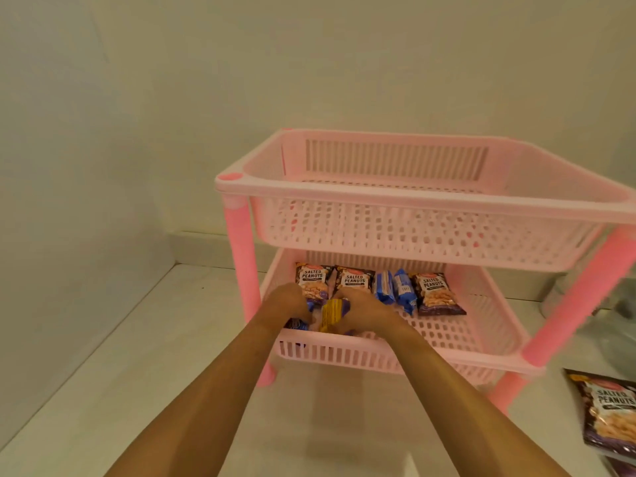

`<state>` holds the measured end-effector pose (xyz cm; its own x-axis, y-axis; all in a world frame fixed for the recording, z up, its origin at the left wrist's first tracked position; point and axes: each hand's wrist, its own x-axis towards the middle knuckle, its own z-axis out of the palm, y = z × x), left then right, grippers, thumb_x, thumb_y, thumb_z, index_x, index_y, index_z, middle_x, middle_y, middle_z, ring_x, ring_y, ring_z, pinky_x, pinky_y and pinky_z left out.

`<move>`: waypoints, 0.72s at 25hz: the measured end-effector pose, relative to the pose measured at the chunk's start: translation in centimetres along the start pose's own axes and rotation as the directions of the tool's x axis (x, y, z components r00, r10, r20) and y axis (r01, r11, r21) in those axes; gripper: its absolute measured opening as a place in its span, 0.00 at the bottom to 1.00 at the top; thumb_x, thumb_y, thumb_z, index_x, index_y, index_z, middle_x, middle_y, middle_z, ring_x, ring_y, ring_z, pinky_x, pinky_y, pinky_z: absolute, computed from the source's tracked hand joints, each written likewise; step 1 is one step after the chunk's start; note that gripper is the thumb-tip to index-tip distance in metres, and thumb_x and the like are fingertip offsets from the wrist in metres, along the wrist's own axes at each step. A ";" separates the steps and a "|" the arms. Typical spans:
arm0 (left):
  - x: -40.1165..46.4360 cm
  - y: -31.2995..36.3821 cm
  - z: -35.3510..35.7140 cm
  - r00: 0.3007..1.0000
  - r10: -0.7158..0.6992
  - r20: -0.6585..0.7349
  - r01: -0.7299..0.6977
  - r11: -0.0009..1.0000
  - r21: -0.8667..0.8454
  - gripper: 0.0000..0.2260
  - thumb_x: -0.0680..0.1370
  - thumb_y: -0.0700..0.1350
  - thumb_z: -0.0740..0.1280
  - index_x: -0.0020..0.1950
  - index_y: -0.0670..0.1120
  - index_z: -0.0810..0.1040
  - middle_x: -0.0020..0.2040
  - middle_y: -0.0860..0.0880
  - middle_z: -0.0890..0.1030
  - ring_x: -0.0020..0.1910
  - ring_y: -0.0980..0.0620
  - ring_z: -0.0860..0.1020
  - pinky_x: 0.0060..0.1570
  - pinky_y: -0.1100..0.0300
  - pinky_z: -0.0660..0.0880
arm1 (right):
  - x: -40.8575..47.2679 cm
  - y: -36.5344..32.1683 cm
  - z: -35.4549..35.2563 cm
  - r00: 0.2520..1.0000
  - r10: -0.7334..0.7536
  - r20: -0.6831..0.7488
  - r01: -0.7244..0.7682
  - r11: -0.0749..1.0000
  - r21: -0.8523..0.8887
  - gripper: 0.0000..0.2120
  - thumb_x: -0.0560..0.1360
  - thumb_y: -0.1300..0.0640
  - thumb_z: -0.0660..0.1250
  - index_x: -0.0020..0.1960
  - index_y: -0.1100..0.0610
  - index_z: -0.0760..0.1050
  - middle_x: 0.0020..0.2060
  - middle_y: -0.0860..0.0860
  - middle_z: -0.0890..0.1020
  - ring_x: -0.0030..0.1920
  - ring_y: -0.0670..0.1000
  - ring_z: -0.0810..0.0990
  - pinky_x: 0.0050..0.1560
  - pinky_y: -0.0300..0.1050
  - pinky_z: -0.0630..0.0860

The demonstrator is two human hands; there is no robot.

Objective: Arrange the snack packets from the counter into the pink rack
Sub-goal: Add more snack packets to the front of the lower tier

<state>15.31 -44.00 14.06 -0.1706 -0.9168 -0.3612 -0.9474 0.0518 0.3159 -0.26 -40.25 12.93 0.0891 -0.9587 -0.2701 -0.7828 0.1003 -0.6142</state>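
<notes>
A: Both hands are down in the lower tray of the pink rack [406,197]. The left hand [285,302] curls over a dark blue packet [296,324] at the tray's front edge, and the right hand [364,309] is closed round a yellow packet [332,313] just beside it, at about three o'clock from the left.

B: Where do the rest sit?

A: Along the back of that tray, at twelve o'clock from the hands: two salted peanut packets [313,280], then two blue packets [395,289] on edge, then a third peanut packet [437,294] leaning at about two o'clock. The upper tray looks bare. One more peanut packet [611,414] lies flat on the bench [144,356] at roughly four o'clock, near the frame's edge, with another under it that I can barely make out.

B: How will they handle?

A: Light, I'd judge, with soft crinkly film that is a bit slippery. The contents would crush under a hard squeeze, so pinching the sealed top edge or cupping the sides seems best. Stood upright they will likely slump unless they lean on a neighbour.

B: And the job?

A: Partway, I'd say, since the bench packets remain.
</notes>
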 end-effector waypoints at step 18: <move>-6.4 1.0 -0.1 0.910 0.122 -0.396 -0.075 0.988 0.132 0.13 0.77 0.35 0.62 0.60 0.41 0.75 0.55 0.42 0.79 0.53 0.43 0.78 0.46 0.54 0.74 | -2.5 0.0 -1.1 0.998 0.026 -0.064 -0.026 1.000 0.010 0.40 0.68 0.55 0.75 0.75 0.53 0.60 0.72 0.53 0.67 0.69 0.55 0.70 0.65 0.48 0.70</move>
<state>15.48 -38.16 16.76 -0.1637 -0.9848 0.0576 -0.9592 0.1725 0.2240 -1.13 -38.11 14.42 0.0287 -0.9708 -0.2380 -0.7787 0.1276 -0.6143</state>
